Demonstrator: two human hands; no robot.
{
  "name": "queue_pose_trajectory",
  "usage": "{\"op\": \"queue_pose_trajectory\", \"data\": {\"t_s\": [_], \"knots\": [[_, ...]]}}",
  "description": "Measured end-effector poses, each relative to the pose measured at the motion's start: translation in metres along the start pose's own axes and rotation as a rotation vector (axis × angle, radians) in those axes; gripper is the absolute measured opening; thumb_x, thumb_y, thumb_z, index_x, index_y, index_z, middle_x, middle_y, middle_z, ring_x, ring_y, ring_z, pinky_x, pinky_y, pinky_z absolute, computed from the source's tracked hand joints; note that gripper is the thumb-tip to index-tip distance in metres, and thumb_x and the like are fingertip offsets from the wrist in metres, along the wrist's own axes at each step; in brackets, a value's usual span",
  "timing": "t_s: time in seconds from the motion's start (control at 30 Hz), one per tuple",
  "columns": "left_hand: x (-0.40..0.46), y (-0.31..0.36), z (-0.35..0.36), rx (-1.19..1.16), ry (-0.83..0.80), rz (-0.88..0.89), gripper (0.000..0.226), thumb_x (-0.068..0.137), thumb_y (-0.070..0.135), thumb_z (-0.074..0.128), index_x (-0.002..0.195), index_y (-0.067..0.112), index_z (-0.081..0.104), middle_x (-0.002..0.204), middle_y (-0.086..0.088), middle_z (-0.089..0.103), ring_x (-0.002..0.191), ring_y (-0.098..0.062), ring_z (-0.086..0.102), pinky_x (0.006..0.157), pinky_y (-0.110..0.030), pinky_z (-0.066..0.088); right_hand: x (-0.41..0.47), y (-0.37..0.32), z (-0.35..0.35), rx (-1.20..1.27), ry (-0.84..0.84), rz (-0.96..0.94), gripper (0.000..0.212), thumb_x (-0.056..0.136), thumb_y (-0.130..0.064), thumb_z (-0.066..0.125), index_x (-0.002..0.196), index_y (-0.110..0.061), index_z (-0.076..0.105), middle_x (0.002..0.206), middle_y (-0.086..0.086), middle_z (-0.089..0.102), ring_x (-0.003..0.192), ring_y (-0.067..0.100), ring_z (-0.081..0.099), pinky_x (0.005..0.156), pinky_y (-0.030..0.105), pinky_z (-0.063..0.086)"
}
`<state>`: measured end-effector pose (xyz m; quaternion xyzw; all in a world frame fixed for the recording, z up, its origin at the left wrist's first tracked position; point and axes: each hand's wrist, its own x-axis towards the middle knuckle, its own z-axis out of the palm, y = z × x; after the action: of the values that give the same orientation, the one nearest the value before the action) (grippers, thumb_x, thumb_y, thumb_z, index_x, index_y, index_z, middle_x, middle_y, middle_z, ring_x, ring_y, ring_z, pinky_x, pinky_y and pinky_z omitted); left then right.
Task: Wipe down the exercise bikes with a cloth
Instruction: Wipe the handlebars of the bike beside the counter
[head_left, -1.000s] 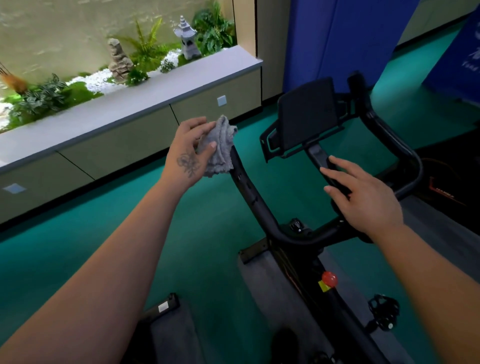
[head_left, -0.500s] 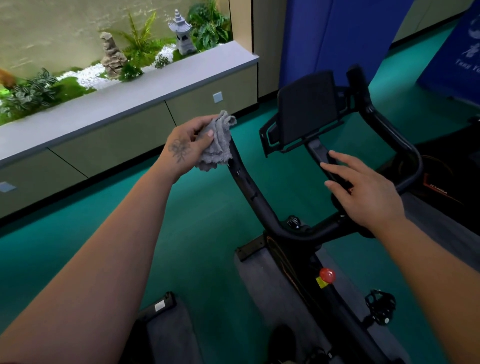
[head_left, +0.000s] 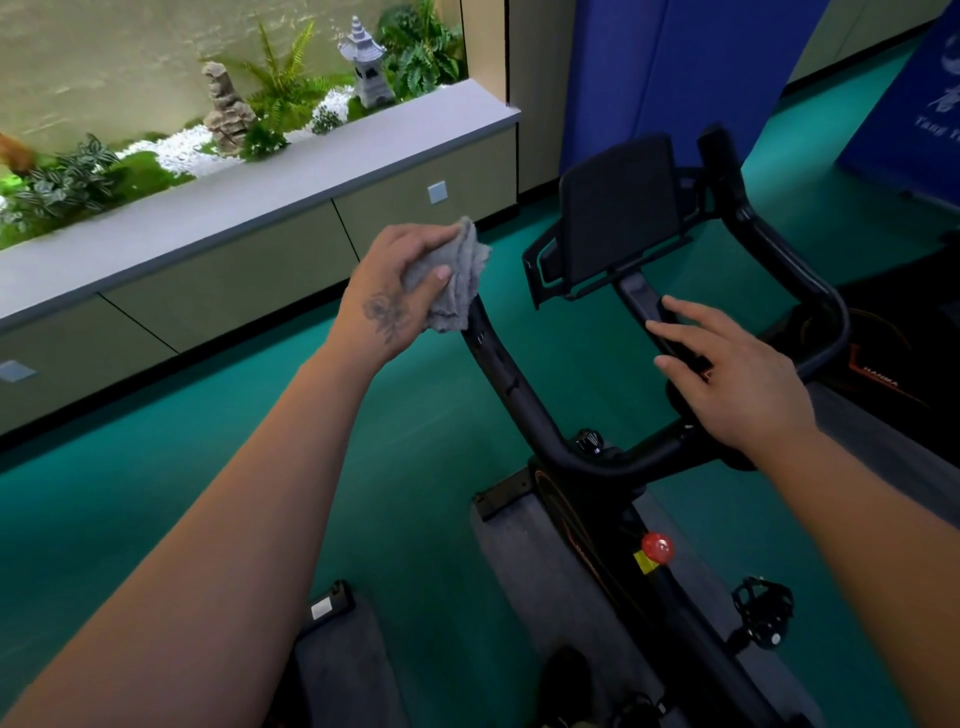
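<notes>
Left hand grips a bunched grey cloth, thumb across the front, fingers curled round the back. Cloth sits on the top end of the left handlebar arm of the black exercise bike, touching it.

Right hand is flat, fingers straight and slightly spread, holding nothing. It lies over the centre stem just below the tablet holder; fingertips look to be on the stem, contact not certain.

Right handlebar arm loops round behind that hand. Red knob on the frame below the bars, pedal lower right. Bike stands on a grey mat over teal floor.

Left of the bike: low cabinet with grey top, planter behind it with ferns, white pebbles, a small stone lantern. Blue panel behind the bike.
</notes>
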<state>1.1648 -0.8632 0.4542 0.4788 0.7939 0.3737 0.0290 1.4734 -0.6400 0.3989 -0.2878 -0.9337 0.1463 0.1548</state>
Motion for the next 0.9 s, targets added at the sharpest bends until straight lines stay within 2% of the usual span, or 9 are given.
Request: {"op": "queue_pose_trajectory", "data": {"t_s": [0.1,0.2,0.3,0.43,0.5,0.57,0.7,0.83,0.9], "knots": [[-0.009,-0.011,-0.005,0.015,0.128,-0.037,0.040,0.104,0.022,0.067,0.144,0.024,0.066,0.130,0.004,0.061,0.114,-0.007,0.055,0.097,-0.005,0.039,0.000,0.001,0.000,0.006,0.000,0.002,0.040,0.103,-0.046,0.060,0.143,-0.042,0.060,0.161,-0.029,0.037,0.079,0.006,0.063,0.087,0.038,0.052],[0.000,-0.011,-0.013,-0.001,0.228,0.010,0.040,0.103,0.022,0.067,0.143,0.022,0.066,0.128,0.001,0.062,0.114,-0.009,0.057,0.098,-0.015,0.046,0.000,0.001,0.000,0.012,-0.002,0.010,0.039,0.102,-0.048,0.060,0.142,-0.045,0.060,0.160,-0.031,0.037,0.072,0.006,0.064,0.084,0.037,0.053],[0.016,0.001,-0.020,0.047,0.223,0.056,0.037,0.102,0.020,0.065,0.139,0.022,0.068,0.124,0.000,0.061,0.112,-0.003,0.054,0.100,-0.014,0.043,0.000,0.001,-0.001,0.016,-0.004,0.020,0.039,0.102,-0.048,0.060,0.141,-0.046,0.060,0.160,-0.032,0.036,0.071,0.004,0.064,0.084,0.039,0.054],[0.016,-0.001,-0.032,0.189,0.244,0.048,0.035,0.103,0.030,0.065,0.135,0.017,0.065,0.124,-0.009,0.059,0.116,-0.022,0.054,0.098,-0.029,0.043,0.000,0.001,-0.001,0.028,0.000,0.025,0.039,0.102,-0.049,0.060,0.140,-0.046,0.060,0.160,-0.032,0.037,0.070,0.003,0.064,0.087,0.042,0.056],[0.010,-0.003,-0.034,0.331,0.236,0.058,0.036,0.101,0.037,0.068,0.131,0.017,0.065,0.120,-0.008,0.059,0.117,-0.030,0.050,0.093,-0.030,0.037,-0.001,0.002,-0.001,0.032,0.000,0.022,0.038,0.102,-0.048,0.061,0.140,-0.046,0.061,0.160,-0.032,0.037,0.070,0.003,0.064,0.087,0.042,0.056],[0.007,-0.003,-0.031,0.393,0.197,0.090,0.036,0.098,0.036,0.073,0.128,0.017,0.067,0.116,-0.004,0.059,0.113,-0.028,0.050,0.091,-0.028,0.034,-0.001,0.001,0.000,0.037,-0.003,0.022,0.038,0.102,-0.048,0.061,0.140,-0.046,0.061,0.160,-0.032,0.037,0.070,0.004,0.065,0.086,0.040,0.056],[0.005,0.000,-0.021,0.179,0.166,0.124,0.031,0.094,0.028,0.081,0.122,0.019,0.073,0.113,0.006,0.059,0.101,-0.006,0.053,0.085,-0.024,0.046,0.000,0.000,-0.002,0.036,-0.001,0.029,0.038,0.102,-0.050,0.059,0.140,-0.046,0.060,0.160,-0.032,0.037,0.071,0.003,0.065,0.085,0.040,0.055],[0.000,0.011,-0.018,0.009,0.151,0.108,0.044,0.089,0.031,0.088,0.128,0.020,0.072,0.116,0.007,0.073,0.106,-0.008,0.067,0.092,-0.018,0.055,-0.001,0.000,-0.001,0.043,-0.002,0.034,0.038,0.101,-0.049,0.060,0.139,-0.046,0.060,0.159,-0.032,0.037,0.070,0.002,0.064,0.084,0.037,0.053],[-0.002,0.016,-0.011,0.066,0.083,0.169,0.040,0.089,0.034,0.088,0.124,0.021,0.075,0.116,0.009,0.075,0.109,-0.008,0.069,0.095,-0.025,0.058,-0.001,0.000,0.000,0.045,-0.004,0.038,0.038,0.101,-0.050,0.060,0.139,-0.046,0.061,0.159,-0.032,0.037,0.070,0.001,0.064,0.082,0.036,0.052]]}}
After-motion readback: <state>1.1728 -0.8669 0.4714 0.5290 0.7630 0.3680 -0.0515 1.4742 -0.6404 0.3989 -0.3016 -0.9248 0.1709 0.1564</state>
